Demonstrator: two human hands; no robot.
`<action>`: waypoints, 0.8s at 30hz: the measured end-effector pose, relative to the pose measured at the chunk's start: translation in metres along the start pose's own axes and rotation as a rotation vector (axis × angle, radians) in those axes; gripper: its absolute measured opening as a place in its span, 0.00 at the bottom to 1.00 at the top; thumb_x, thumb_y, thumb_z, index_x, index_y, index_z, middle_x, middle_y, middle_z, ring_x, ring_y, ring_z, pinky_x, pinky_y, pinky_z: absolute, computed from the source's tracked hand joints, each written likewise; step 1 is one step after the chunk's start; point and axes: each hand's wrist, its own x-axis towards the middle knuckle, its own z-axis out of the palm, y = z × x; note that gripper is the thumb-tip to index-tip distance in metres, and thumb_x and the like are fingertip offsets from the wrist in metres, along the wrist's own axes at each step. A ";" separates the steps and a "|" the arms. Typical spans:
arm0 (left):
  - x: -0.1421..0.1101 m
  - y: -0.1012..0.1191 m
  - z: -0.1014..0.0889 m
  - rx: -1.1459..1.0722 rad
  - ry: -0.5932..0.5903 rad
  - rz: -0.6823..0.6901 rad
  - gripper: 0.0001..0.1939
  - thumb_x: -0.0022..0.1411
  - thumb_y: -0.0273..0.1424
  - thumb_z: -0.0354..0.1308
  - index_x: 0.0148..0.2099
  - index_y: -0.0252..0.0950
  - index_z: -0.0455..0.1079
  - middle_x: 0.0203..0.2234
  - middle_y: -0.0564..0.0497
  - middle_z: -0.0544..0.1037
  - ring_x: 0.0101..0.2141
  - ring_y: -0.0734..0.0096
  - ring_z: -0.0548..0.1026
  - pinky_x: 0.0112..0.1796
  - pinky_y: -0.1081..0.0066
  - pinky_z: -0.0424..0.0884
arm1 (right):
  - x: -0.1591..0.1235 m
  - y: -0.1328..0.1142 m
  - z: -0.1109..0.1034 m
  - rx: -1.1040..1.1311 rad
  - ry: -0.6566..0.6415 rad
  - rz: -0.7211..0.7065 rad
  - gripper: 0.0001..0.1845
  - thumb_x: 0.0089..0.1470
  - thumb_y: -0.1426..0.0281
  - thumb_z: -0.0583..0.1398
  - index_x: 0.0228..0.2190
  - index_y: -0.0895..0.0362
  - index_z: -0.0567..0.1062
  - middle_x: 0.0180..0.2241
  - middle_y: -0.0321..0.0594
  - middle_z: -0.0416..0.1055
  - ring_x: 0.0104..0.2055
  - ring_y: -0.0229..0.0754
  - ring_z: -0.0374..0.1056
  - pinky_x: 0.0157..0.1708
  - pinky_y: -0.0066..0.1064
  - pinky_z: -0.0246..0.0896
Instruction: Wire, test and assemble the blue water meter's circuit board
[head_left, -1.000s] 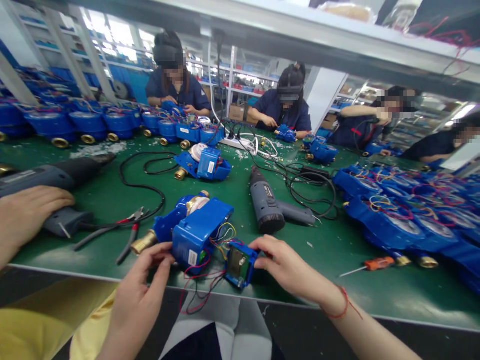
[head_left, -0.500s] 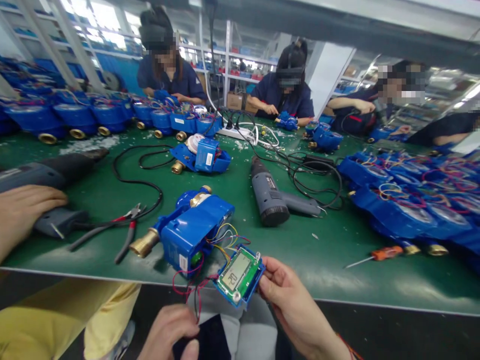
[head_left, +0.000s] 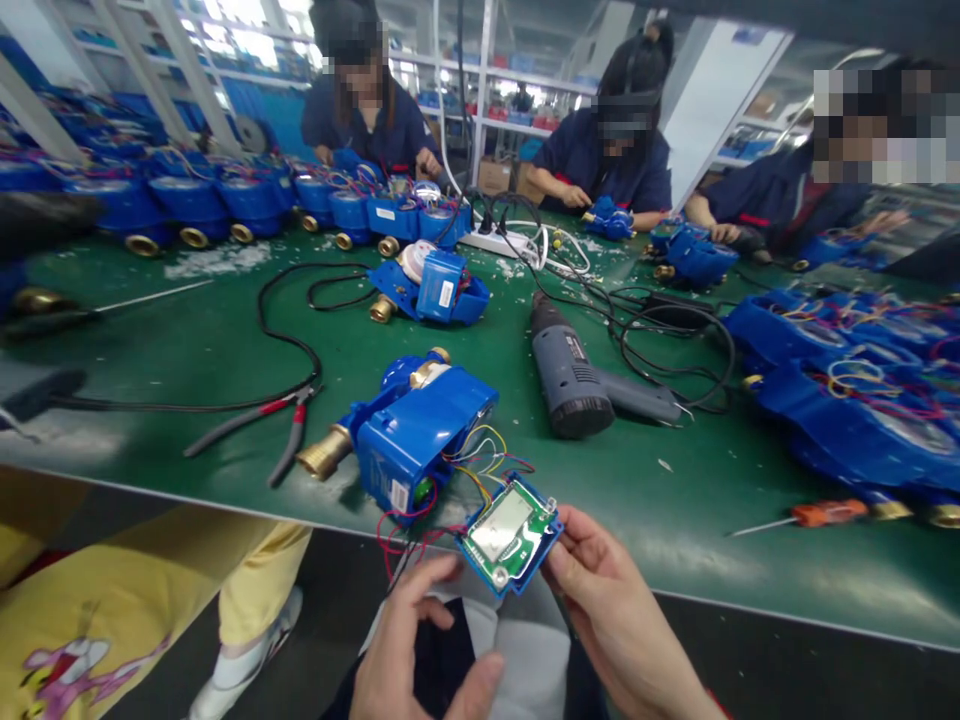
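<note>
A blue water meter [head_left: 420,430] with a brass fitting lies near the front edge of the green table [head_left: 225,340]. Coloured wires run from it to a small green circuit board with a display [head_left: 510,535] in a blue frame. My right hand [head_left: 607,610] grips that board at its right edge, just off the table's front edge. My left hand [head_left: 412,640] is below the board over my lap, fingers curled around the red and black wires [head_left: 405,545] hanging from the meter.
Pliers [head_left: 289,430] lie left of the meter, a grey heat gun [head_left: 574,380] with black cables to its right, an orange screwdriver [head_left: 817,515] further right. Rows of blue meters line the left [head_left: 172,200] and right [head_left: 847,390]. Several people work across the table. A person in yellow [head_left: 112,620] sits at my left.
The board has been turned display-up and pulled off the table edge. My left hand left the meter, dropped to my lap, then rose to the wires. The neighbour's hand on the left is gone.
</note>
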 end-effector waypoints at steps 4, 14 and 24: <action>0.003 -0.006 0.005 -0.151 -0.071 -0.117 0.36 0.57 0.50 0.59 0.60 0.38 0.55 0.51 0.38 0.71 0.43 0.59 0.76 0.43 0.61 0.74 | 0.000 0.001 0.001 0.004 -0.008 -0.007 0.15 0.51 0.62 0.66 0.40 0.54 0.74 0.38 0.40 0.73 0.43 0.43 0.66 0.47 0.34 0.56; 0.015 0.014 0.019 -0.637 0.114 -0.374 0.35 0.44 0.30 0.72 0.53 0.41 0.61 0.46 0.47 0.76 0.47 0.63 0.76 0.46 0.73 0.73 | -0.007 0.020 0.012 -0.021 0.012 -0.074 0.15 0.49 0.59 0.67 0.38 0.52 0.76 0.36 0.39 0.75 0.39 0.40 0.70 0.43 0.28 0.64; 0.018 -0.006 0.001 -0.684 -0.026 -0.336 0.33 0.43 0.23 0.72 0.50 0.40 0.63 0.46 0.45 0.75 0.48 0.59 0.76 0.46 0.70 0.74 | -0.013 0.021 0.011 -0.256 0.023 -0.074 0.17 0.49 0.59 0.67 0.39 0.55 0.78 0.34 0.44 0.76 0.37 0.45 0.72 0.40 0.32 0.70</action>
